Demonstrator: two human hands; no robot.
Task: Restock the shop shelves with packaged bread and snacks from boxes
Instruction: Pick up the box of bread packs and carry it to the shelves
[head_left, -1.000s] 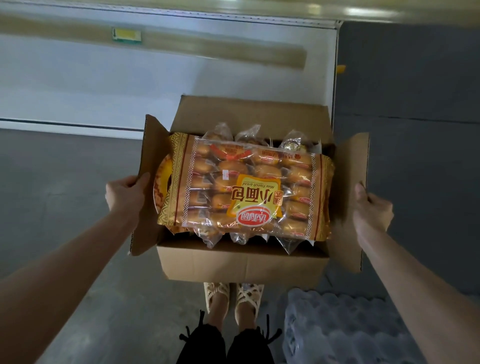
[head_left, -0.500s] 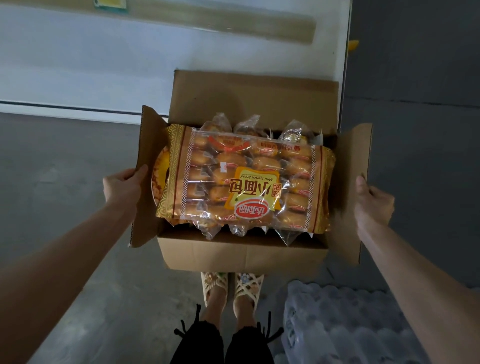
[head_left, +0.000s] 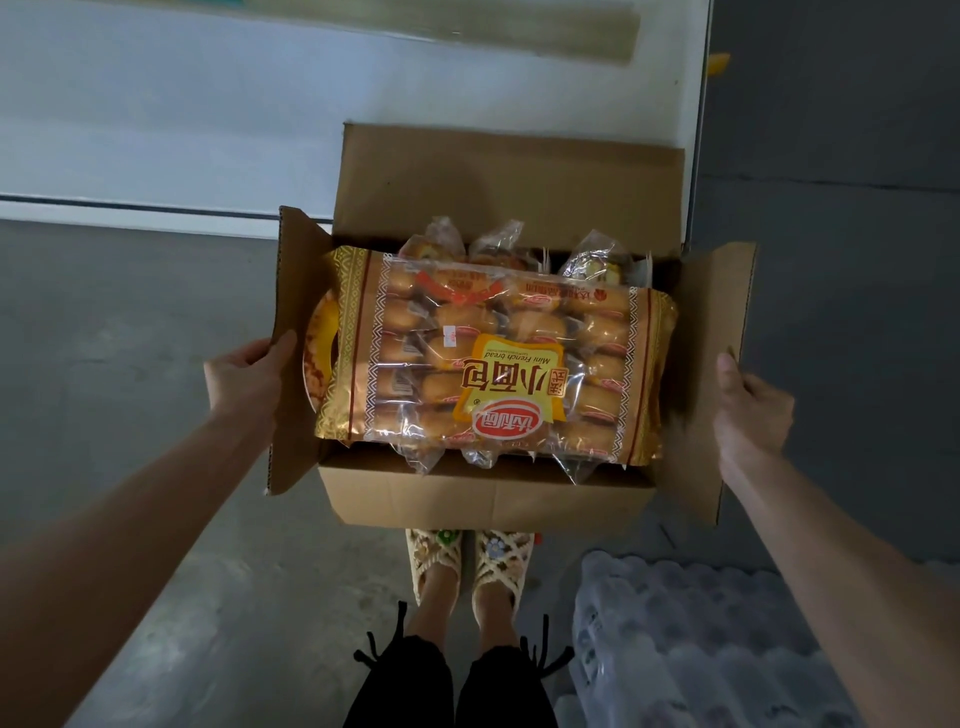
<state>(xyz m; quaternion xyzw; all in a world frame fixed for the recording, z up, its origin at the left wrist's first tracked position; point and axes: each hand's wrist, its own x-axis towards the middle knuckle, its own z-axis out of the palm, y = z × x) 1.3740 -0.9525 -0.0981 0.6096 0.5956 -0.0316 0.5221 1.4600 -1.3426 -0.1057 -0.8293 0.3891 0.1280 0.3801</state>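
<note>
An open brown cardboard box hangs in front of me above the floor, its four flaps spread. On top of its contents lies a large golden bag of mini French bread, label upside down to me. Clear wrapped buns stick up behind it. My left hand grips the left flap, thumb on the flap's inner face. At the box's other side my right hand grips the right flap, fingers curled behind it.
A white shelf base runs across the back, and its grey end panel stands at the right. The floor is grey concrete. A shrink-wrapped pack of bottles sits at the lower right beside my sandalled feet.
The box, held by both hands, has come lower and nearer in the view, while the shelf's edge has slid up and out of the frame. Both grips are unchanged.
</note>
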